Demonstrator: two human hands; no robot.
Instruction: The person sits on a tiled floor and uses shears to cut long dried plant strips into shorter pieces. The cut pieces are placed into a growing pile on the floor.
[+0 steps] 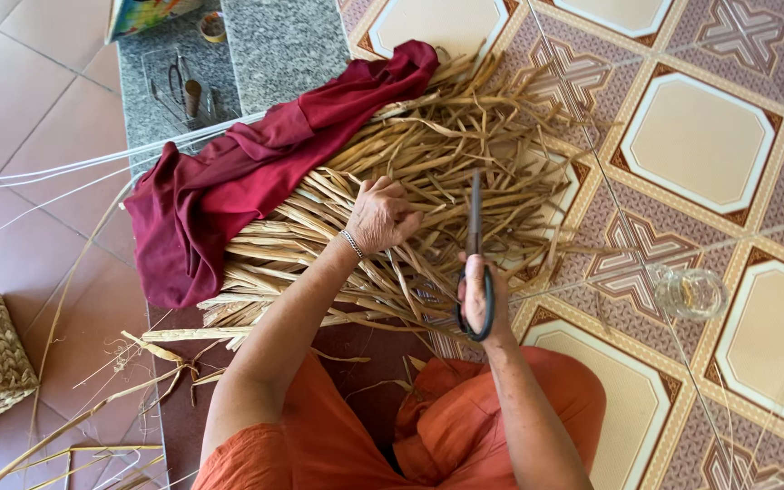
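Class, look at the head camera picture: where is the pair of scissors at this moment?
The scissors are just right of centre, held in the right hand, blades pointing away over the pile of dried straw strips, beside the left hand.

left hand (381, 214) curled in a loose fist, arm stretched forward, right hand (477, 295) closed, thumb up

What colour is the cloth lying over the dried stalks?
Dark red cloth, clearest in the head view.

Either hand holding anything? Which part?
Right hand holds scissors by the dark handle loops, blades pointing away. Left hand is closed on dried straw stalks in the pile, gripping them mid-length.
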